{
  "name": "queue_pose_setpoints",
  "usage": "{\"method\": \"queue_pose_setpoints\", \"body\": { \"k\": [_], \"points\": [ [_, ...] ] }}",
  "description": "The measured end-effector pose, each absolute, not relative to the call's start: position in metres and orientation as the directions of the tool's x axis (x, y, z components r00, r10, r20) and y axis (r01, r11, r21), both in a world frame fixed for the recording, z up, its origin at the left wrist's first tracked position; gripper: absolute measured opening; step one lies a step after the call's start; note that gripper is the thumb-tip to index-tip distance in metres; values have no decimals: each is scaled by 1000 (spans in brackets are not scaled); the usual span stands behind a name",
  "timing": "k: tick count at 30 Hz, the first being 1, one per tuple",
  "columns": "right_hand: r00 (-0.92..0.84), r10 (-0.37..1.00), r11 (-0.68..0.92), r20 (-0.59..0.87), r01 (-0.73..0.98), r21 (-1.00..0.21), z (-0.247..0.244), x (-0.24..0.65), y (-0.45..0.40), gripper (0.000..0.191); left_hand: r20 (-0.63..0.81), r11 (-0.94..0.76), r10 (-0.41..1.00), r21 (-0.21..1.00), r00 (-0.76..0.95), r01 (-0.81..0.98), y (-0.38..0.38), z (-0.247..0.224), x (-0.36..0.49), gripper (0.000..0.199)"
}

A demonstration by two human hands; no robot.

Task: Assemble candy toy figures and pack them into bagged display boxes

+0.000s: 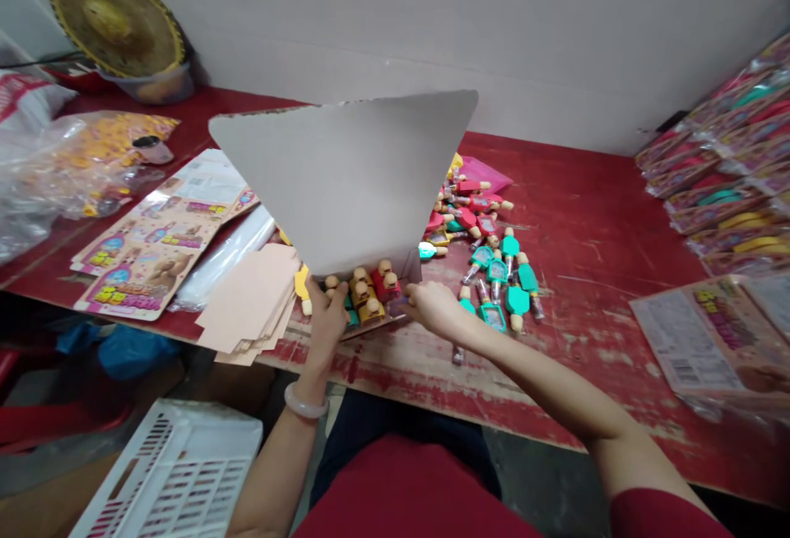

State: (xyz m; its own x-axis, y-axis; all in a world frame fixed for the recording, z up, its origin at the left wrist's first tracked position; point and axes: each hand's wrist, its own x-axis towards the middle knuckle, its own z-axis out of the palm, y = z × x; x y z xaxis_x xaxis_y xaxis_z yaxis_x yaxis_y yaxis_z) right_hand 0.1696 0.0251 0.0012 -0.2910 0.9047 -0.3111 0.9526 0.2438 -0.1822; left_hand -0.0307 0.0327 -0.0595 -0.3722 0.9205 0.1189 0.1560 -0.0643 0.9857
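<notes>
An open cardboard box with a tall pale lid [346, 176] stands near the table's front edge. Inside it, small toys [361, 287] with round tan tops stand in teal, yellow and red groups. My left hand [327, 312] is at the box's left side, fingers spread over its edge and the teal toys. At the right side, my right hand [435, 308] is closed, its fingertips on a small clear piece that is hard to make out. Loose teal toys [497, 271] lie to the right of my right hand, with red ones [478, 205] behind them.
Pink-beige cards [247, 299], clear plastic sleeves [228, 258] and printed cards [139, 275] lie on the left. A bag of yellow pieces [117, 147] is farther back. Packaged toys [734, 184] are stacked at right. A white basket [178, 464] stands below the table edge.
</notes>
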Motion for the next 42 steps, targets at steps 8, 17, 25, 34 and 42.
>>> {"method": "queue_pose_setpoints", "body": {
  "k": [8,17,25,34,42],
  "points": [
    [-149,946,77,-289,966,-248,-15,144,30,48,68,-25,932,992,-356,124,32,-66,-33,51],
    [-272,939,135,-212,856,-500,-14,162,44,63,37,29,920,986,-389,162,31,-58,-33,48],
    [163,986,-147,21,929,-340,-47,270,183,50,34,46,908,983,-419,178,31,-60,-35,44],
    [-85,996,88,24,947,-307,-79,293,131,54,41,49,902,979,-430,197,31,-58,-36,39],
    [-356,921,388,156,850,-356,31,303,17,36,-54,88,919,994,-390,68,31,-51,-34,48]
  ]
}}
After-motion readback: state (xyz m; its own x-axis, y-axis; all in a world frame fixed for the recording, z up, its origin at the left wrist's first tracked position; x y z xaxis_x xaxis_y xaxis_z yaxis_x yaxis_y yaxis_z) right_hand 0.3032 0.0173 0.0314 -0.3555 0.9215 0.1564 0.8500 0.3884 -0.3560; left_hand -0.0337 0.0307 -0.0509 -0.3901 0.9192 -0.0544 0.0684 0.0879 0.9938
